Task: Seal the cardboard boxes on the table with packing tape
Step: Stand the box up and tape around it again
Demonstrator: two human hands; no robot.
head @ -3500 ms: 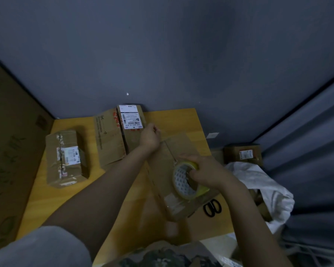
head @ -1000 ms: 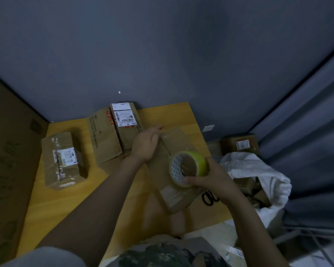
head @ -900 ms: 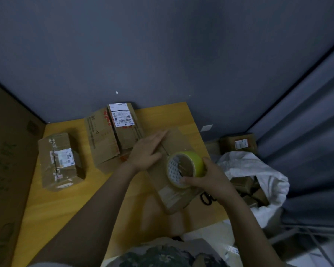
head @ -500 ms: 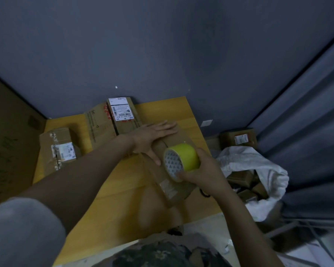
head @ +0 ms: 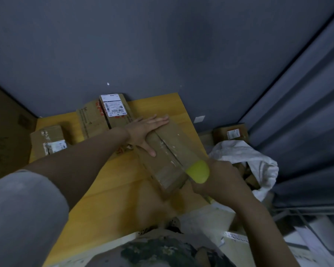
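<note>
Box is laid slantwise on the yellow counter, with its far end towards the wall and its near end close to the counter's right edge. The left grip is pressed flat on the far end, fingers straight and together, thumb spread down the side. The right grip is curled round a yellow-green tape roll, which is held against the box's near right corner. A glossy strip can be seen along the top seam between the two grips.

No writing is seen on this box. A white label with a barcode and lines of print is carried by the back box against the wall, with red marks beside it; the print is too small to be read. A flat carton with faint printing is laid just left of it. A white label, unreadable, is borne by the left box.

A broad stretch of wood is seen near-left of the box, up to the near edge. Off the right edge, a white sack and a labelled floor box are set close by.
</note>
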